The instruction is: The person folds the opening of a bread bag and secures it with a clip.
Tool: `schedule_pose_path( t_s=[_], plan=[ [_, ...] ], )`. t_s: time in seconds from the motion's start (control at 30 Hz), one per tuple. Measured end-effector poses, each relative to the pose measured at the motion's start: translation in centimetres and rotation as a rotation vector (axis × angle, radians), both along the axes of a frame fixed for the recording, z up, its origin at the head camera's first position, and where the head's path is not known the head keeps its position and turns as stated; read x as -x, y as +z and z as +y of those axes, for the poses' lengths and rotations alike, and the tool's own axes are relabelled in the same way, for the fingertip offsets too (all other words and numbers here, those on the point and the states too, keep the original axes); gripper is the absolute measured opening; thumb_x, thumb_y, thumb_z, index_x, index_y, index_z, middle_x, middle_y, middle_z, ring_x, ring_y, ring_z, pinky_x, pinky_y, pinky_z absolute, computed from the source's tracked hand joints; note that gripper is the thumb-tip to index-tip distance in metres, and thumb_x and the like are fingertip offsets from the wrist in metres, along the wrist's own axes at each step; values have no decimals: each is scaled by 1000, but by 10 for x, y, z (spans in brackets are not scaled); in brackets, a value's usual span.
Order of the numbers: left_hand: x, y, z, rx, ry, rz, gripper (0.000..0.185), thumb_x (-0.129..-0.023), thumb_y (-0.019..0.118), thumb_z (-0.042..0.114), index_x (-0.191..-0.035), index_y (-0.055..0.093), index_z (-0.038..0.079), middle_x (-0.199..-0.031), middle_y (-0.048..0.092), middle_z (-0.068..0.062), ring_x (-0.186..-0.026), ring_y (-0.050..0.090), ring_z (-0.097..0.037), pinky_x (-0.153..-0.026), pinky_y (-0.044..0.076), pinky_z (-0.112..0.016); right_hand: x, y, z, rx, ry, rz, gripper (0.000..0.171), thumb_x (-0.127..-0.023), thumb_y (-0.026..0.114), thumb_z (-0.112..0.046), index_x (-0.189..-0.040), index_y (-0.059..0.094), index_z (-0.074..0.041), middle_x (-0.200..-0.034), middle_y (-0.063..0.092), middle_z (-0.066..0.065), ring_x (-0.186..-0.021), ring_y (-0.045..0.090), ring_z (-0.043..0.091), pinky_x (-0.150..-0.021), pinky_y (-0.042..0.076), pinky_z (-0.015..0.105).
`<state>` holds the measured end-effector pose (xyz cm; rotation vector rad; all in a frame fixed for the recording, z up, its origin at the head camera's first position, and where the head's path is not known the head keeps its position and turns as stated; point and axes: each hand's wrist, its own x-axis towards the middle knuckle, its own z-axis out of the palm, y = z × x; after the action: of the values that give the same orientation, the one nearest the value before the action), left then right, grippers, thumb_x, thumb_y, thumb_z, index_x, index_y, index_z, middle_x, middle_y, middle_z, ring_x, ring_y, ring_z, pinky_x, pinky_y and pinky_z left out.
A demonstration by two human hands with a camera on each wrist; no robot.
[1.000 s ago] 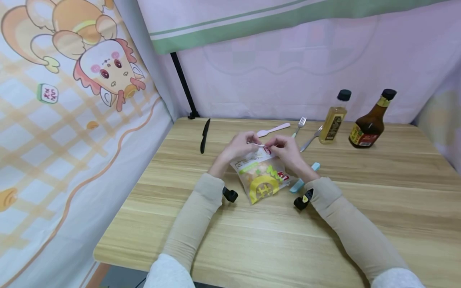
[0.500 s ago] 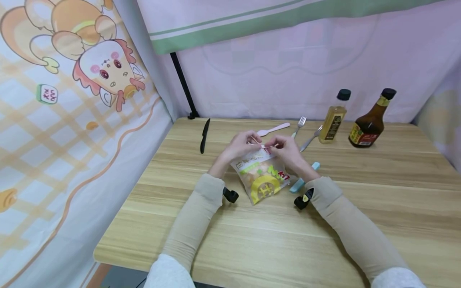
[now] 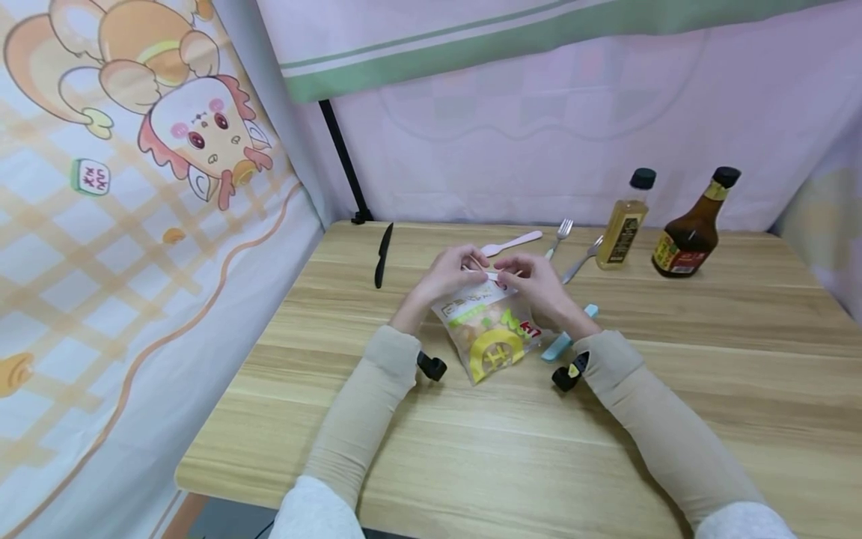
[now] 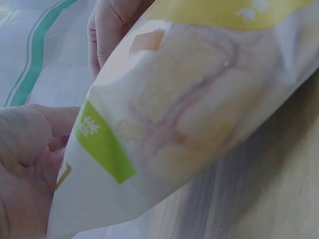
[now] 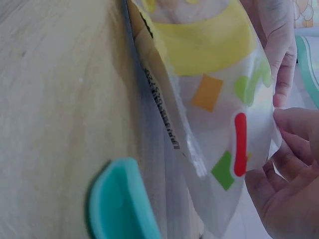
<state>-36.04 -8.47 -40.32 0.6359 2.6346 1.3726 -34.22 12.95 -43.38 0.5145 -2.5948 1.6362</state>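
Observation:
A printed plastic food bag with pale pieces inside leans up from the table, its top edge between both hands. My left hand pinches that edge on the left; my right hand pinches it a short way to the right. In the left wrist view the bag fills the middle and hides the left fingertips. The right wrist view has the right thumb and fingers on the bag's edge. A light-blue, long narrow object lies beside the bag under the right wrist; its kind is unclear.
On the wooden table lie a black knife, a pink spoon-like utensil and two forks, one farther back, the other nearer. An oil bottle and a dark sauce bottle stand at the back right.
Both hands stay at the bag's top edge, with small shifts of the fingers. A whitish strip of the edge now shows between the fingertips. The other things have not moved.

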Motion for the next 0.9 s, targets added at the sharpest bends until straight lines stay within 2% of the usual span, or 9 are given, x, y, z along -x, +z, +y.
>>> schedule_pose_path(
  t_s=[0.13, 0.3, 0.47, 0.6, 0.73, 0.9],
  plan=[
    [0, -2, -1, -1, 2, -6, 21, -95, 75, 8, -116, 70, 6, -107, 75, -16, -98, 69, -24, -91, 48, -29, 1, 0, 2, -55, 9, 28, 24, -102, 70, -17, -121, 76, -4, -112, 78, 19, -87, 64, 16, -72, 49, 20],
    [1, -5, -2, 15, 14, 9, 20, -95, 75, 8, -114, 71, 7, -108, 76, -14, -100, 71, -24, -94, 49, -32, 0, 0, 3, -99, 10, 12, 19, -102, 70, -18, -115, 78, -5, -106, 78, 17, -85, 62, 17, -66, 49, 22],
    [1, -5, -4, 60, 68, 15, 24, -94, 79, 14, -116, 74, 9, -112, 77, -13, -103, 72, -26, -94, 52, -35, -1, 2, 3, -101, 0, -31, 19, -103, 69, -16, -115, 77, -4, -108, 77, 19, -87, 61, 22, -64, 50, 23],
    [0, -3, -4, 115, 109, 12, 22, -93, 81, 21, -111, 77, 9, -111, 77, -11, -101, 69, -25, -91, 52, -35, -1, 2, 3, -96, -7, -38, 18, -104, 68, -15, -115, 77, -3, -108, 76, 20, -85, 61, 21, -63, 51, 24],
    [-1, -1, -4, 152, 128, 14, 17, -93, 80, 23, -104, 79, 10, -105, 76, -9, -96, 66, -21, -89, 51, -33, -2, 3, 3, -97, -12, -44, 18, -104, 68, -15, -115, 77, -3, -108, 76, 20, -85, 61, 21, -63, 50, 23],
    [0, 0, -5, 152, 126, 3, 16, -95, 78, 21, -106, 78, 9, -106, 76, -10, -96, 67, -22, -89, 52, -33, -2, 5, 4, -89, -3, -65, 19, -104, 68, -15, -116, 76, -3, -111, 75, 21, -84, 60, 19, -64, 50, 24]
  ],
)
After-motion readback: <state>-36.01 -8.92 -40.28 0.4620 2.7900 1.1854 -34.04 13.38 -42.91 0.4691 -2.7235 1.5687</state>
